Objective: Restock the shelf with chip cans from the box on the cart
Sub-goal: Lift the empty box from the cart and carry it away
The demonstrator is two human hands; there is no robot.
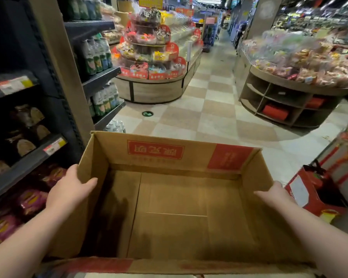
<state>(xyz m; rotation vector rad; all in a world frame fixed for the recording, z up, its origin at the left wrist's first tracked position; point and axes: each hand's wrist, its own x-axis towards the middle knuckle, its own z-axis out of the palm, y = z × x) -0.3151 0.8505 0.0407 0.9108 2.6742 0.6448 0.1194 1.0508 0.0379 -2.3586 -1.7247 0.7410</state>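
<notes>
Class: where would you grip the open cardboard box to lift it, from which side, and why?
Grip the cardboard box by the top edges of its two side walls, one hand from each side, as the left hand and right hand do. It is wide and open-topped, so those upright walls offer firm rims; the near flap folds outward and may bend.

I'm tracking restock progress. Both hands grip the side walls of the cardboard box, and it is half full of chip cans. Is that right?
Not quite. In the head view the left hand and right hand do grip the side walls of the cardboard box, but it is empty, not half full: only its bare bottom shows.
</notes>
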